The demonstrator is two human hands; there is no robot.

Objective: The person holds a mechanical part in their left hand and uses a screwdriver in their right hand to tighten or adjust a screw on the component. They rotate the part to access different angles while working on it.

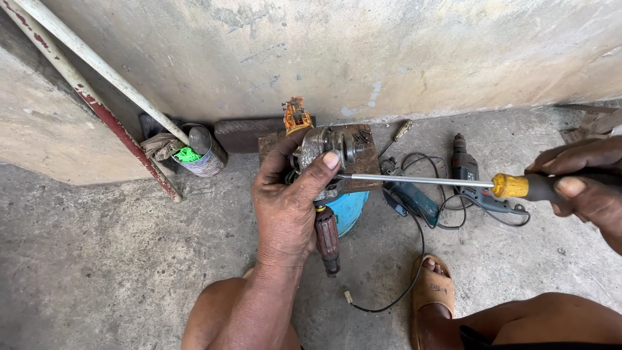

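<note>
head view: left hand [285, 194] grips the motor [324, 152]; right hand [583, 178], at three o'clock, clenches the screwdriver [453, 183]; the tip could slip off and jab the thumb beside it.

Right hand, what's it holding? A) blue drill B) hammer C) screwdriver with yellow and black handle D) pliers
C: the right hand grips a screwdriver by its yellow and black handle, its long metal shaft pointing at the motor part that the left hand holds; the blue drill lies on the floor.
</note>
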